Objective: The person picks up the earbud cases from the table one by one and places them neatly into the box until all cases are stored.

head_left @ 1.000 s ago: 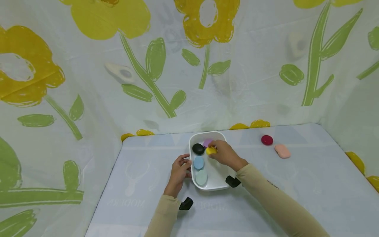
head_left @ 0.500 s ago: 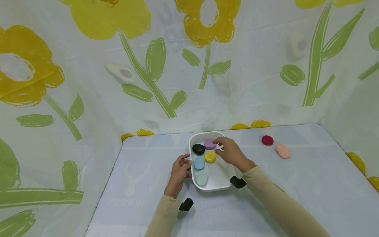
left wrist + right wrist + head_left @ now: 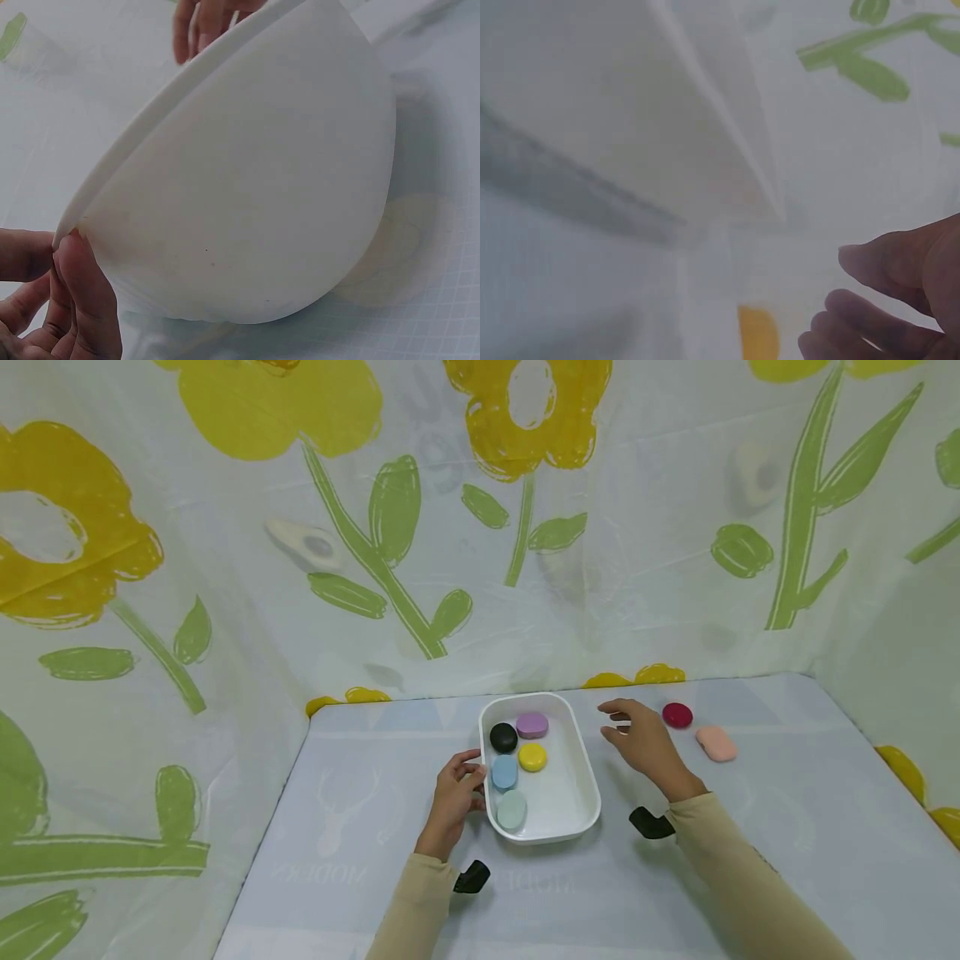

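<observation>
My left hand [image 3: 450,795] pinches the left rim of a white rounded tray [image 3: 572,802], thumb and fingers at its edge in the left wrist view. Inside lie small smooth pieces that look like soap bars: black [image 3: 503,737], purple [image 3: 532,724], yellow [image 3: 532,757], blue [image 3: 504,772] and pale green [image 3: 512,811]. To the right of the tray my right hand [image 3: 647,745] hovers with fingers loosely bent and nothing held. Just beyond it lie a dark red piece [image 3: 677,715] and a pink piece [image 3: 716,743].
The table [image 3: 337,877] wears a pale printed cloth. Behind and beside it hangs a white curtain [image 3: 637,610] with big yellow flowers and green leaves. A black wrist mount [image 3: 471,877] sticks out from the left sleeve, another mount [image 3: 651,823] from the right.
My right hand has let go of the yellow piece inside the tray, then moved out over the rim to the right. My left hand has stayed on the tray's rim.
</observation>
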A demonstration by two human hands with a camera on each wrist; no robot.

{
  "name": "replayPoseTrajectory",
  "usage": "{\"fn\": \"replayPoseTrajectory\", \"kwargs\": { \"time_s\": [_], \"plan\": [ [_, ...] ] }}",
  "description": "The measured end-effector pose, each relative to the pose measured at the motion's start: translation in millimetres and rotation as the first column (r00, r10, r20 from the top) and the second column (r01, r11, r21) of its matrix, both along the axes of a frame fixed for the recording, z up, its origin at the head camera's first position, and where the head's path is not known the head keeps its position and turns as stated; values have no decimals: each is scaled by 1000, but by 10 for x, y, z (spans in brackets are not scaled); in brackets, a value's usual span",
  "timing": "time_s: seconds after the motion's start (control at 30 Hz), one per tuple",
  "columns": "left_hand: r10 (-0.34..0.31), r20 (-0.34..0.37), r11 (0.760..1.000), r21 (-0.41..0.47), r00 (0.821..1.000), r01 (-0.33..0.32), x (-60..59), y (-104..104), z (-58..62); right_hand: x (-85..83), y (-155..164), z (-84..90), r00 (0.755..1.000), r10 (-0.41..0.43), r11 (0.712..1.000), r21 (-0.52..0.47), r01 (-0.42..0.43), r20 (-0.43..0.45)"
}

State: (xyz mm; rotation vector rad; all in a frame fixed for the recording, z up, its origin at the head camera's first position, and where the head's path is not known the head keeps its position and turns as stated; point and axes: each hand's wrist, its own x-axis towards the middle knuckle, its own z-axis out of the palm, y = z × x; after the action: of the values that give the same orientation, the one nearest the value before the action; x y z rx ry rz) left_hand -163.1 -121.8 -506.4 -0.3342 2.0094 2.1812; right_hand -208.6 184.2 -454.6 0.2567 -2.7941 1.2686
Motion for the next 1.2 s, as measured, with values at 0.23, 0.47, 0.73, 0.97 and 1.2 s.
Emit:
{"fn": "replayPoseTrajectory", "kwargs": {
  "time_s": [0.23,0.47,0.73,0.97,1.2],
  "plan": [
    [3,2,1000,0,1000,-3,6,-1,-5,60,386,-115,996,-90,996,6,90,-26],
    [7,5,1000,1,1000,-7,-4,3,5,146,754,-268,978,-193,980,30,196,-81],
    [5,-3,1000,-5,1000,-5,-18,-2,5,171,1014,-357,952,-297,949,91,303,-74],
    [3,-3,1000,-5,1000,-3,-21,-6,-16,130,1152,-444,957,-279,939,187,290,-83],
    [6,2,1000,-8,1000,-6,-3,2,-35,97,1242,-550,958,-285,936,208,284,-25]
  ]
}}
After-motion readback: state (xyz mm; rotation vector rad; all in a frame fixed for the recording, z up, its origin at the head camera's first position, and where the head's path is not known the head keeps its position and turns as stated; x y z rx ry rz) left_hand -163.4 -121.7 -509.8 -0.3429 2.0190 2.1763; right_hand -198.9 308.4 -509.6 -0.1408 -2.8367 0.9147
